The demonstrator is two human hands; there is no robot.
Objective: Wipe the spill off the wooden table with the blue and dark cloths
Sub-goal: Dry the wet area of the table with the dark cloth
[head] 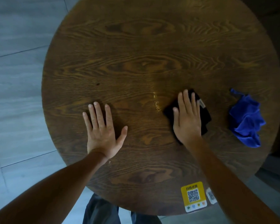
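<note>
A round wooden table (136,46) fills the view. A thin shiny streak of spilled liquid (156,101) lies near its middle. Just right of that streak, a dark cloth (205,117) lies flat under my right hand (187,118), which presses on it with fingers stretched out. My left hand (102,131) rests flat on the bare wood to the left, fingers spread, holding nothing. A crumpled blue cloth (246,120) lies near the table's right edge, apart from both hands.
A yellow QR-code sticker (194,196) and a smaller white one (211,195) sit at the table's near edge. Grey tiled floor (19,78) lies to the left. Dark furniture stands to the right. My trouser legs (102,210) show below the table.
</note>
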